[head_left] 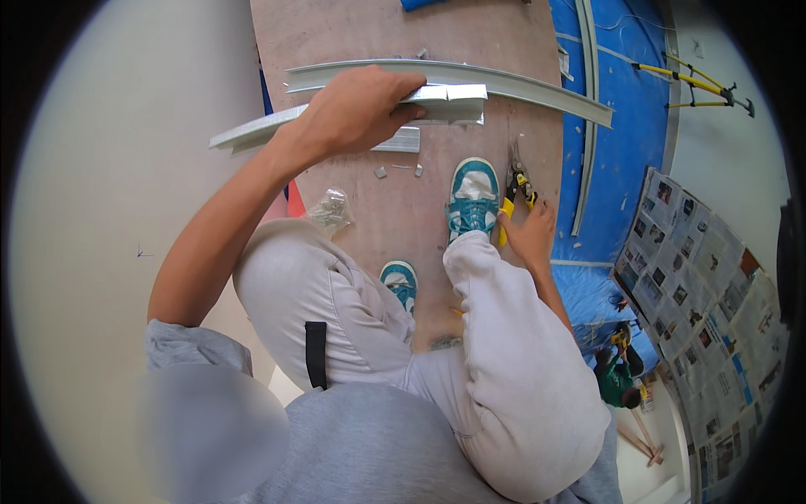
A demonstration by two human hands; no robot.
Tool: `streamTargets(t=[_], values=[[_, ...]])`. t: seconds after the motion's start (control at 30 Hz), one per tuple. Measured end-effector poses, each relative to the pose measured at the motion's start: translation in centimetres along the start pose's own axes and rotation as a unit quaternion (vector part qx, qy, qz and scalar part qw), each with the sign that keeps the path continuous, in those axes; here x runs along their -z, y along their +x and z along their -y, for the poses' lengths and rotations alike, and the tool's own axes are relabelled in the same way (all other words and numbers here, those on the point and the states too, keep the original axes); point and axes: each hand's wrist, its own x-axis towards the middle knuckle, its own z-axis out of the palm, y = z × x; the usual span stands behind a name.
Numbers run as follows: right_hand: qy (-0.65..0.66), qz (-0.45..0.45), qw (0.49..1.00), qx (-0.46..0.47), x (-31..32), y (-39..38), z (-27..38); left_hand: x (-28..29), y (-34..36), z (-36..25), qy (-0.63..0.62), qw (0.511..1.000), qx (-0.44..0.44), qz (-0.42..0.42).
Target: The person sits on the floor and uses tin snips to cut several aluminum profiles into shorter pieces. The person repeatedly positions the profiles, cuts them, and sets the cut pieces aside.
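Note:
My left hand (361, 109) is closed around a silvery metal channel (260, 128), held above the board, its cut end (457, 105) pointing right. A seam or cut crosses the upper flange near that end. Low at the right, my right hand (531, 235) grips yellow-handled tin snips (514, 181) beside my shoe. Its thumb lies on one handle and its fingers are over the other; the blades point away from me. Another long metal channel (537, 90) lies across the board beyond my left hand. A short channel piece (403, 140) is beneath the held one.
I squat on a brown board (369, 227) with small metal scraps (380, 172) and a clear bag of small parts (330, 210). Blue sheeting (617, 151), a yellow tripod (697, 81) and a newspaper-covered panel (705, 319) are at right. A pale wall (126, 210) stands left.

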Motion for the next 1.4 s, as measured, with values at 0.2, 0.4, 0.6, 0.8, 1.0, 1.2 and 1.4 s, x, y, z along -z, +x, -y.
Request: streamTargets(t=[0.2,0.4,0.6,0.8,1.0,1.2,1.4], values=[[0.450,0.170,0.875,0.059,12.6,4.4,7.6,0.8,-1.1,-1.0,-0.057,0.997,0.004,0.050],[0.414,0.345,0.837,0.096,19.7,5.6,14.4,3.0,-2.3,-2.3,-0.137,0.979,-0.013,0.153],[0.361,0.423,0.809,0.192,21.0,5.5,16.5,5.1,-4.3,-3.6,-0.255,0.933,0.005,0.254],[0.328,0.434,0.803,0.244,26.0,3.6,19.9,7.9,-6.7,-5.1,-0.233,0.954,-0.035,0.183],[0.305,0.386,0.839,0.233,31.5,1.4,22.9,10.6,-10.2,-7.6,-0.162,0.984,-0.075,-0.030],[0.411,0.341,0.808,0.248,33.0,-0.6,24.3,8.9,-12.4,-10.2,-0.114,0.944,-0.105,-0.291],[0.388,0.390,0.793,0.262,34.1,-1.8,23.7,8.7,-13.1,-10.2,-0.130,0.938,-0.139,-0.290]])
